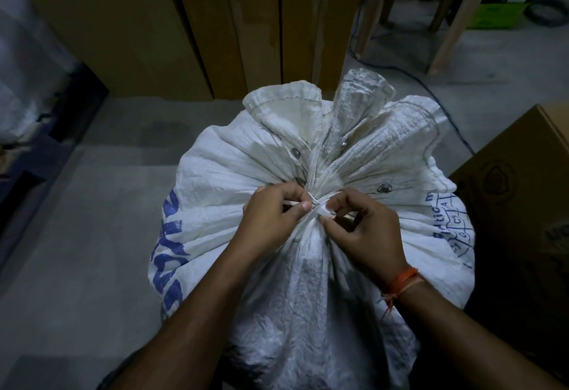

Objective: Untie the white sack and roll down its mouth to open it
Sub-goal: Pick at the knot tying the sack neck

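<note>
A full white woven sack [240, 174] with blue print stands on the floor in front of me. Its mouth is gathered into a neck and bound by a white tie [318, 206], above which the loose fabric fans out. My left hand [274, 217] pinches a strand of the tie on the left side of the knot. My right hand [363, 229], with an orange thread on its wrist, pinches the tie's end on the right side. The knot sits between my fingertips and is partly hidden by them.
Tall cardboard boxes [234, 26] stand behind the sack. A brown carton [523, 192] is close on the right. A beige plastic stool [431, 4] and a blue cable [431, 94] lie at the back right. Dark, wrapped goods [27, 75] sit at left on the grey floor [92, 205].
</note>
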The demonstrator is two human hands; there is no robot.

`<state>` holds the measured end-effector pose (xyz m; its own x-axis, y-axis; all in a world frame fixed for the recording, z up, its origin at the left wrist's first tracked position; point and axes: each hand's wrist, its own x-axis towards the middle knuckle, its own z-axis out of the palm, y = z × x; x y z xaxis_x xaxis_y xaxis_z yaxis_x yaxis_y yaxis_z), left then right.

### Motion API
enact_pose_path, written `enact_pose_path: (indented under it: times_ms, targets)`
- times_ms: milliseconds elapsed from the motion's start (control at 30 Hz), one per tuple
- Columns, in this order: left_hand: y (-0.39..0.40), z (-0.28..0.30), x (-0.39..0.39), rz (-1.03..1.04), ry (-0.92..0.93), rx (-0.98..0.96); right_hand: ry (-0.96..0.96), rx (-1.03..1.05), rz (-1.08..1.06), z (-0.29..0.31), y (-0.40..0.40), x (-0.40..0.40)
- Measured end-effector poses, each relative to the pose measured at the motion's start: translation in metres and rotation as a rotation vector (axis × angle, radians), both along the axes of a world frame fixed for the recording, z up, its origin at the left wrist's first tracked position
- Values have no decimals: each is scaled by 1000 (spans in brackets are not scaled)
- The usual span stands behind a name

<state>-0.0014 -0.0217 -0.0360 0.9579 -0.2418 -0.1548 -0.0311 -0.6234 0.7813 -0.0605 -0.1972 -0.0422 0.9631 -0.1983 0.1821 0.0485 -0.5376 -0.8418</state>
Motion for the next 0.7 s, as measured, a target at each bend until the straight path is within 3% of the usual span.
enact_pose_path:
  times_ms: [700]
  targets:
    - [-10,0,-6,30,29,-41,0,-3,-2,-5,3,-2]
